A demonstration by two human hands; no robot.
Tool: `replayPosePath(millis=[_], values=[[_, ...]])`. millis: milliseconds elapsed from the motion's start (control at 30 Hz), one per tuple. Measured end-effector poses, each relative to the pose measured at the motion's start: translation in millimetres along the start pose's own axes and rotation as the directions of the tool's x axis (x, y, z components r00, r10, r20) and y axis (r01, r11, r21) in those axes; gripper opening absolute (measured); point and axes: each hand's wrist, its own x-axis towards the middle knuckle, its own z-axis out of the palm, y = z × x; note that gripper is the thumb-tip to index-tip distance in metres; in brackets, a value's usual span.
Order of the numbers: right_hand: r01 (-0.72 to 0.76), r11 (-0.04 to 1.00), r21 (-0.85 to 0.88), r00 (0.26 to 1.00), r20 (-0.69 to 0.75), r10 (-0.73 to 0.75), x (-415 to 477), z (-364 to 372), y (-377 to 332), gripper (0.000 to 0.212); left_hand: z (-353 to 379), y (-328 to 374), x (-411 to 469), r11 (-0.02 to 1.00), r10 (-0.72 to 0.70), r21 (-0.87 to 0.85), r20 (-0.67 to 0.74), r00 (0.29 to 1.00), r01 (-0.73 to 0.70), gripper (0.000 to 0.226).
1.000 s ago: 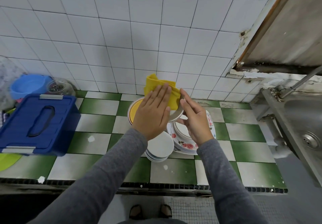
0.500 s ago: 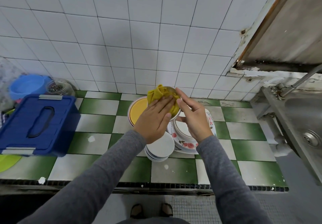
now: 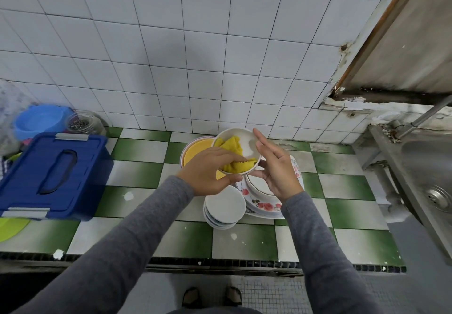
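Bowl hangs tilted above the plates, cradled from the right by your right hand, its fingers nearly straight along the rim. Your left hand pinches the cloth inside the bowl, which spills over the near edge. Bare surface lies between the plates and the box on your left. The sink sits well off to the right.

Single head-worn view, wide-angle.
Faces forward and steeply down, near the green-checked counter, white tiled wall beyond; left hand and right hand mid-frame, sink at right edge, feet at bottom edge.
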Motion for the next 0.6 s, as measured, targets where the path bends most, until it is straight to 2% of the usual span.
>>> replayPosePath(millis=[167,267,333,400,467,533,600], values=[[-0.080,0.996,0.028,0.995,0.059,0.079,3,-1,-6,0.028,0,9,5,0.993,0.114,0.010,-0.157,0.981,-0.114,0.041],[-0.128,0.992,0.001,0.988,0.085,0.127,4,0,-11,0.028,5,18,9,0.984,0.174,0.022,-0.319,0.932,-0.176,0.035],[-0.121,0.990,-0.070,0.988,0.089,0.127,3,1,-13,0.027,9,24,13,0.986,0.144,-0.020,-0.414,0.899,-0.167,0.034],[-0.115,0.987,-0.115,0.989,0.081,0.125,1,3,-12,0.030,11,29,17,0.984,0.039,-0.134,-0.477,0.878,-0.116,0.031],[-0.123,0.986,-0.116,0.989,0.071,0.132,-2,5,-10,0.033,6,36,19,0.929,-0.177,-0.369,-0.480,0.859,-0.015,0.024],[-0.113,0.990,-0.090,0.989,0.085,0.120,-4,5,-6,0.034,-1,43,23,0.735,-0.458,-0.670,-0.378,0.805,0.104,0.025],[-0.058,0.996,-0.074,0.993,0.102,0.066,-4,4,0,0.034,-3,44,26,0.534,-0.664,-0.828,-0.288,0.691,0.168,0.029]])
